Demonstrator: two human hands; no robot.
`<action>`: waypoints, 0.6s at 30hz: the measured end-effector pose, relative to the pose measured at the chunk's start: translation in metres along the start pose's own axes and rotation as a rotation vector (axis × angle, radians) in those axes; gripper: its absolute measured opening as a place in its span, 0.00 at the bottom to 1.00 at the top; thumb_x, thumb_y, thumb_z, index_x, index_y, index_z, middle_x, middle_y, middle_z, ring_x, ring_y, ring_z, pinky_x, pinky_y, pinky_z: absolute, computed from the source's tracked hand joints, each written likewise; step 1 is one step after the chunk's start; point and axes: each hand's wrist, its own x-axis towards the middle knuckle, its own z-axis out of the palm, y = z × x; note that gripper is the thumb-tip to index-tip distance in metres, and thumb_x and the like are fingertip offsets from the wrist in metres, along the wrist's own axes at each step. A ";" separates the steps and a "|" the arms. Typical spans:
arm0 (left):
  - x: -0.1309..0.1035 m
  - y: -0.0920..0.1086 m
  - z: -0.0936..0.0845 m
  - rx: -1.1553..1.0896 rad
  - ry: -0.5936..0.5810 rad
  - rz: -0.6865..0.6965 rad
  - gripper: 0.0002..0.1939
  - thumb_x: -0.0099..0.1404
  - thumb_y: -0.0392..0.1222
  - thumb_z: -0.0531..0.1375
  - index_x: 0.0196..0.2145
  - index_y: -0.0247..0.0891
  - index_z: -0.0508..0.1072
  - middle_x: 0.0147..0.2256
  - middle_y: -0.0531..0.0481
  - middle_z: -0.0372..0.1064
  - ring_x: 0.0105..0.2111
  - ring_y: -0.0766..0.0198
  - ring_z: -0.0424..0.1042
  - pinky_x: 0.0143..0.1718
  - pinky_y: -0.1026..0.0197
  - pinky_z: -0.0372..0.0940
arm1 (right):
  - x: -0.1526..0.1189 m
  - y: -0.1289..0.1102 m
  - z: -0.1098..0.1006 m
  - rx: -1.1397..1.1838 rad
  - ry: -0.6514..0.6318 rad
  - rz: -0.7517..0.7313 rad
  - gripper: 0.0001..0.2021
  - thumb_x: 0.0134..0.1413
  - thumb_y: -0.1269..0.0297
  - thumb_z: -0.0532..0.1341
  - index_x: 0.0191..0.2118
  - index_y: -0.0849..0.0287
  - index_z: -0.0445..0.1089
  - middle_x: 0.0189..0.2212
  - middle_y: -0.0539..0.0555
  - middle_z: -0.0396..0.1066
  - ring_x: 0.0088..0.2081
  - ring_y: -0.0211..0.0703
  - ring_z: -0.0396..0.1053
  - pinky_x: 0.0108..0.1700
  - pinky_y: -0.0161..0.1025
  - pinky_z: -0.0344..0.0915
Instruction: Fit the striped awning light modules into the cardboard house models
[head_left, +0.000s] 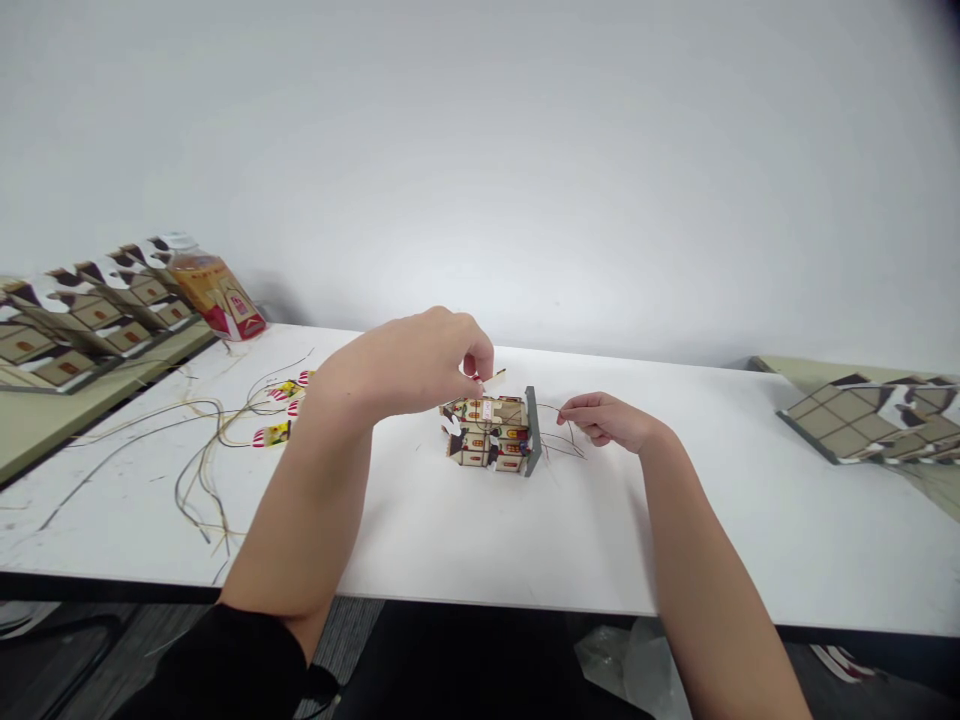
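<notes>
A miniature model house (487, 440) with cream walls lies on its side on the white table (465, 540), its dark grey base (533, 432) turned to the right. Just above it, the fingers of my left hand (420, 360) are pinched on a small red-and-white striped piece, mostly covered by the fingertips. To the right of the base, my right hand (607, 420) pinches a thin wire (571, 436). That wire runs from the underside of the base. Another wire loop hangs beside it.
Several striped pieces (271, 434) with long tangled wires (206, 470) lie at the left. More model houses (97, 310) stand on a board at the left, by a drink bottle (217, 290). Other houses (862, 418) lie at the right. A wall rises behind the table.
</notes>
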 end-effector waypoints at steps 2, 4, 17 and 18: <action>0.001 0.000 0.001 0.000 0.011 0.008 0.09 0.60 0.47 0.58 0.34 0.43 0.76 0.40 0.51 0.73 0.36 0.63 0.70 0.35 0.62 0.60 | -0.002 0.002 -0.004 -0.016 0.034 0.000 0.14 0.46 0.51 0.65 0.32 0.57 0.73 0.19 0.43 0.41 0.22 0.32 0.39 0.23 0.35 0.40; 0.002 0.000 0.002 -0.004 0.010 0.008 0.09 0.60 0.46 0.58 0.35 0.43 0.76 0.41 0.51 0.73 0.37 0.62 0.70 0.37 0.62 0.61 | -0.004 0.004 -0.009 -0.024 0.063 0.001 0.14 0.47 0.51 0.64 0.33 0.57 0.73 0.19 0.43 0.41 0.21 0.32 0.39 0.24 0.35 0.40; 0.018 0.001 0.013 -0.027 -0.055 0.022 0.10 0.58 0.45 0.57 0.36 0.44 0.76 0.41 0.49 0.71 0.43 0.58 0.69 0.40 0.59 0.61 | -0.020 0.019 -0.038 -0.060 0.201 0.044 0.12 0.49 0.52 0.63 0.33 0.56 0.74 0.19 0.43 0.41 0.21 0.32 0.40 0.24 0.36 0.43; 0.020 0.002 0.014 -0.021 -0.063 0.008 0.10 0.58 0.45 0.57 0.37 0.44 0.76 0.42 0.48 0.71 0.42 0.58 0.69 0.38 0.60 0.61 | -0.022 0.019 -0.039 -0.070 0.208 0.050 0.13 0.48 0.52 0.63 0.33 0.56 0.74 0.19 0.44 0.41 0.22 0.32 0.40 0.24 0.36 0.44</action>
